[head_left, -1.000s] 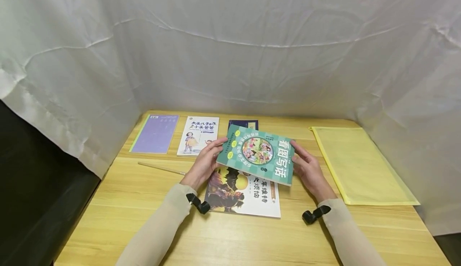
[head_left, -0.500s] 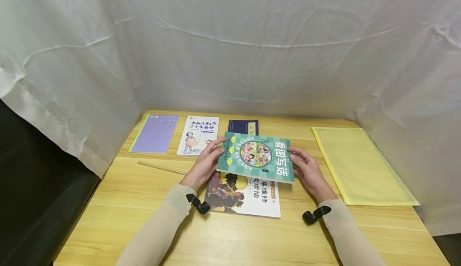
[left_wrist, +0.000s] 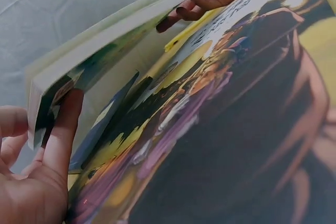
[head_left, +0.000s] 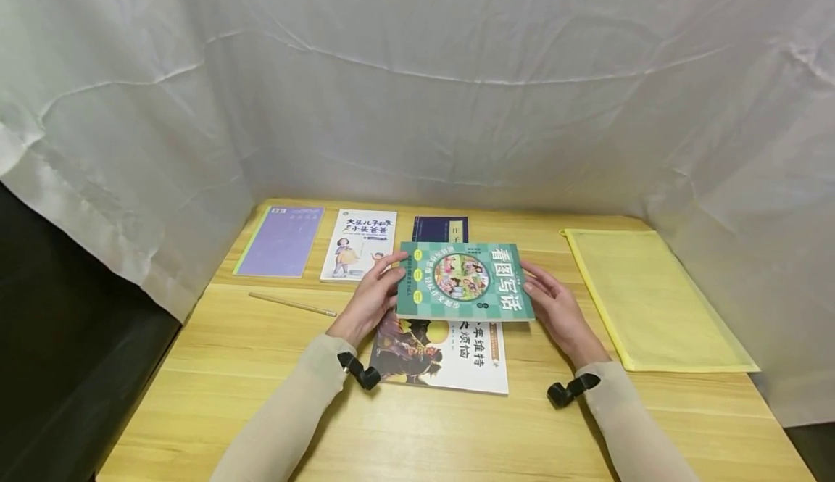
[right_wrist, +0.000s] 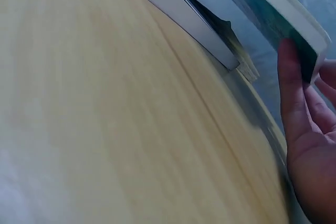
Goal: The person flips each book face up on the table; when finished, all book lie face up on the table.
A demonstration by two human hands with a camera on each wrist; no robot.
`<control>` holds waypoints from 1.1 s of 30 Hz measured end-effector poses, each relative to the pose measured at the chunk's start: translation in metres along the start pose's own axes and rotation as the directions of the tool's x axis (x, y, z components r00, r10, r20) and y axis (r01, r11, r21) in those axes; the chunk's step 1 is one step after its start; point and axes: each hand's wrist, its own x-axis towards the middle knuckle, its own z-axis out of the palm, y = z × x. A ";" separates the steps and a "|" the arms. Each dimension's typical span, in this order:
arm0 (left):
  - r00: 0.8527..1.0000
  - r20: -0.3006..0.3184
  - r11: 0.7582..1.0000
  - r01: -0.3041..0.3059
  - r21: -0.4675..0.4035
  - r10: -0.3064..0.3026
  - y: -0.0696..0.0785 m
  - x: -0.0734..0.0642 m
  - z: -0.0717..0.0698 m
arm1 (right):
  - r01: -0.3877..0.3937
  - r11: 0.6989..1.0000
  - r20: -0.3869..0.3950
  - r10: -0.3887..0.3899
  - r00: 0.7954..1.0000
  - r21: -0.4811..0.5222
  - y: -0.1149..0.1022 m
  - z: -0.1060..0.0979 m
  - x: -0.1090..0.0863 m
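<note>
A green picture-covered book point(head_left: 463, 304) is held level in the head view, one hand at each short edge. My left hand point(head_left: 370, 297) grips its left edge, and my right hand point(head_left: 559, 312) grips the right edge. In the left wrist view, the book's pages point(left_wrist: 126, 27) face the camera and a gap shows under the book. The right wrist view has the fingers point(right_wrist: 290, 77) against the book's corner. Below it lies a larger white book point(head_left: 470, 373) with a dark illustrated cover, its far part hidden by the green one.
Behind stand no upright things; a purple notebook point(head_left: 280, 243), a white book point(head_left: 355, 246) and a dark blue book point(head_left: 438, 229) lie along the back. A thin stick point(head_left: 293, 304) is left of the hands. A yellow mesh pouch point(head_left: 659, 301) lies at the right.
The green book has turned from a slant to nearly square with the table's edge, its right side swinging up and away. Both hands keep hold, with the wrists nearly still.
</note>
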 end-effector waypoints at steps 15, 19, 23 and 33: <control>0.999 0.050 1.000 -0.005 -0.020 0.006 0.004 -0.003 -0.001 | 0.022 0.999 -0.043 -0.020 0.999 0.045 -0.002 0.000 0.001; 0.998 0.068 1.000 -0.009 -0.003 0.009 0.002 -0.002 -0.001 | 0.040 0.997 -0.027 -0.038 0.999 0.071 -0.001 -0.001 0.001; 0.996 0.082 1.000 -0.020 0.010 0.019 -0.001 -0.001 -0.001 | 0.074 0.993 0.045 -0.078 0.996 0.091 0.000 -0.003 -0.001; 0.998 0.057 1.000 0.002 0.017 -0.003 0.001 -0.003 -0.001 | 0.094 0.981 -0.025 -0.091 0.996 0.171 0.001 -0.003 0.001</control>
